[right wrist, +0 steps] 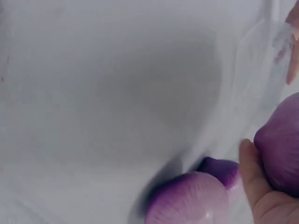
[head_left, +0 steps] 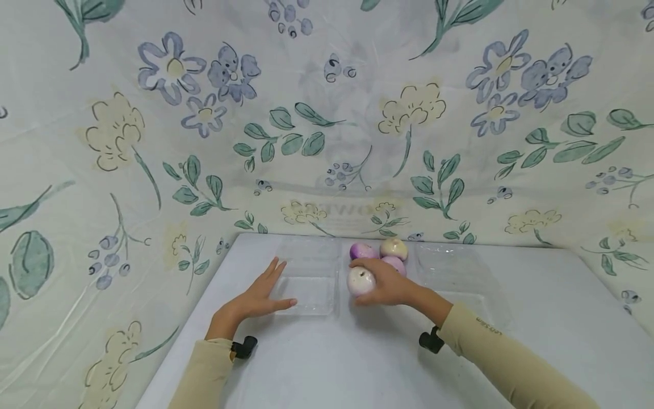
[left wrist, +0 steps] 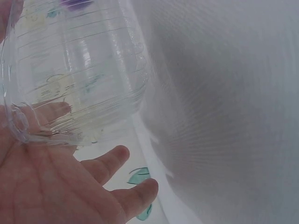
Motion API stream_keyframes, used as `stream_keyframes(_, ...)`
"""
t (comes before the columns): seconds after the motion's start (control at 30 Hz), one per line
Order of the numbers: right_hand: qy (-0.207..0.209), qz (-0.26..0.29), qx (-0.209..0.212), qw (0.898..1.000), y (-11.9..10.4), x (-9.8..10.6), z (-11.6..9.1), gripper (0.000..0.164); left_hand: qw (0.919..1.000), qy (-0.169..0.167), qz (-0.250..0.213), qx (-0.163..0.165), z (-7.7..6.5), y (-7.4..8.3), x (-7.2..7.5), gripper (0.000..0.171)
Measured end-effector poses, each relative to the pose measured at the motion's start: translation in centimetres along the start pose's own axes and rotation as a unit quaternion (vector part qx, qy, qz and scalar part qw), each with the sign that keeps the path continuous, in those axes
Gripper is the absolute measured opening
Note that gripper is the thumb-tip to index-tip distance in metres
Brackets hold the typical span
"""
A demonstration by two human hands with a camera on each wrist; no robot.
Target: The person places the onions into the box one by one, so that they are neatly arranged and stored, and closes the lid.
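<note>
My right hand (head_left: 385,282) grips a pale onion (head_left: 361,280), thumb on its near side and fingers over the far side. Three other onions lie just behind it: a purple one (head_left: 362,251), a yellowish one (head_left: 394,250) and a pinkish one (head_left: 394,266) partly hidden by the hand. In the right wrist view the held onion (right wrist: 282,149) shows purple at the right edge. A clear plastic box (head_left: 307,295) stands left of the onions. My left hand (head_left: 255,295) is beside its left wall, fingers straight and spread; in the left wrist view the palm (left wrist: 51,186) overlaps the box's ribbed wall (left wrist: 93,60).
A second clear plastic container (head_left: 455,264) lies right of the onions, near the forearm. The white table (head_left: 327,363) ends at a hanging flowered cloth (head_left: 327,142) at the back. Black wrist cameras (head_left: 431,339) are strapped below both hands.
</note>
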State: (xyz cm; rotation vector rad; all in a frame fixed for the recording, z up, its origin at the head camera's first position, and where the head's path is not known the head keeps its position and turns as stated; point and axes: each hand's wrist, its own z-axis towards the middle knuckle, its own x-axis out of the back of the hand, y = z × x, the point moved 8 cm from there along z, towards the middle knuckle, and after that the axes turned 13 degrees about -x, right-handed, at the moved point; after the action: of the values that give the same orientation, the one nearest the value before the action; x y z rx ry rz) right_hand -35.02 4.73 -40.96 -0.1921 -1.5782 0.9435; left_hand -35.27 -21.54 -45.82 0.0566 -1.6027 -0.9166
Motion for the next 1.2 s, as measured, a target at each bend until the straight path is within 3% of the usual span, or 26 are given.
stream_keyframes(0.17, 0.0, -0.005, -0.015, 1.0, 0.0, 0.5, 0.3, 0.071, 1.0, 0.0, 0.001, -0.007, 0.0, 0.1, 0.1, 0.106)
stream_keyframes(0.4, 0.001, -0.024, 0.003, 1.0, -0.7, 1.2, 1.1, 0.075, 0.9999, -0.001, -0.001, -0.011, 0.0, 0.2, 0.0, 0.106)
stream_keyframes(0.7, -0.014, 0.009, -0.05, 0.999, -1.5, 1.4, 1.7, 0.077, 0.9999, 0.002, 0.002, -0.014, 0.0, 0.4, 0.1, 0.106)
stream_keyframes(0.93, -0.014, 0.034, -0.025, 0.999, -2.6, 0.7, 2.4, 0.077, 0.9997, 0.003, 0.004, -0.022, 0.2, 0.4, 0.1, 0.106)
stream_keyframes(1.2, 0.0, -0.009, -0.015, 1.0, -3.7, 0.1, 3.7, 0.078, 0.9999, 0.004, 0.005, -0.01, 0.1, 0.4, 0.1, 0.106)
